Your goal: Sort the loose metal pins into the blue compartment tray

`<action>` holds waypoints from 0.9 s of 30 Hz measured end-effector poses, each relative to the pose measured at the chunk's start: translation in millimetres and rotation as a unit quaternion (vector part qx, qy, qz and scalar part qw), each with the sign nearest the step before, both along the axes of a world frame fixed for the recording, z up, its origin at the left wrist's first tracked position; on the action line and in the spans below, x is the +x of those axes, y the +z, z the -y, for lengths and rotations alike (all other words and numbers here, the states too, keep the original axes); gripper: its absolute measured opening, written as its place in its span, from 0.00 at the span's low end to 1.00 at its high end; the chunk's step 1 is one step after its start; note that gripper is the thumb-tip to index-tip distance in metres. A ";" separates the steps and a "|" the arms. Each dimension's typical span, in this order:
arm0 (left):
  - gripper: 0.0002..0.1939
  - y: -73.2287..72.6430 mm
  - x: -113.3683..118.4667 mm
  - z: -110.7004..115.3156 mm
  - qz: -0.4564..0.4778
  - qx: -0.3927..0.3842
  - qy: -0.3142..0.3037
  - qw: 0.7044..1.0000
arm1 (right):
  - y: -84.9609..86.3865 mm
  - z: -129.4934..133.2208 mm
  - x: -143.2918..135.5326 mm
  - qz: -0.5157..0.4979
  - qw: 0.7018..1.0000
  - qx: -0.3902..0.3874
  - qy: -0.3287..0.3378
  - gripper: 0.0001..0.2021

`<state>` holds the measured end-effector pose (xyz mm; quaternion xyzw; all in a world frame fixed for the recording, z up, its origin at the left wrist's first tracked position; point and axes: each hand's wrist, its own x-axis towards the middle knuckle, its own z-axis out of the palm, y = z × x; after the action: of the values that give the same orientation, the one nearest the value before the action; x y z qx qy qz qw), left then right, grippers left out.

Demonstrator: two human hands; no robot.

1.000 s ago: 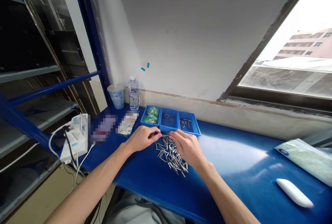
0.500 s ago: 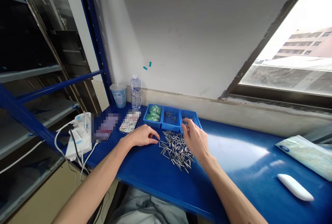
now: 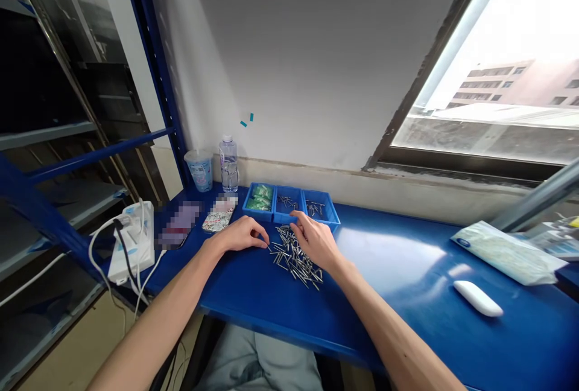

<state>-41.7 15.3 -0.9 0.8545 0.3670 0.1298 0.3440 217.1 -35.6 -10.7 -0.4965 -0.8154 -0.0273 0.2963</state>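
Observation:
A loose pile of thin silver metal pins (image 3: 296, 261) lies on the blue table between my two hands. My left hand (image 3: 242, 234) rests at the pile's left edge, thumb and fingers drawn together; what they pinch, if anything, is too small to make out. Over the pile's upper right side is my right hand (image 3: 316, 243), index finger and thumb apart, nothing visible between them. Behind it stand three joined blue bins: the left bin (image 3: 259, 215) holds green packets, while the middle bin (image 3: 286, 217) and right bin (image 3: 335, 217) contain some pins.
Left of the bins are a patterned phone (image 3: 219, 216), another phone (image 3: 181, 225), a water bottle (image 3: 228, 165) and a plastic cup (image 3: 199, 171). A white power strip (image 3: 136, 246) with cables sits at the left edge. Rightward lie a white rounded object (image 3: 478, 298) and a packet (image 3: 506, 252).
My right hand has moved left, from the front of the right bin to the middle bin's front edge above the pile. My left hand stays by the pile. The view has shifted right.

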 end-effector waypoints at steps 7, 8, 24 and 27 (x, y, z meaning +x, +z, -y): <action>0.11 1.4 3.9 7.3 -0.016 0.076 0.003 0.997 | 3.0 3.2 -1.0 -0.007 1.000 0.000 0.009 0.14; 0.12 3.1 5.2 9.8 -0.009 0.086 0.007 0.996 | 3.4 4.0 -1.6 -0.009 1.000 0.000 0.014 0.14; 0.09 8.8 25.3 29.6 0.041 0.164 0.045 0.985 | -3.4 9.6 -9.8 -0.011 0.996 0.005 0.084 0.19; 0.09 11.2 28.8 33.9 0.032 0.173 0.037 0.984 | -5.0 10.3 -10.0 -0.023 0.995 0.015 0.094 0.20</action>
<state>-13.0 -18.6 10.3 0.8821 0.3595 0.2314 0.1976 207.1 -45.9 -15.6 -0.4140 -0.8508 -0.0006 0.3237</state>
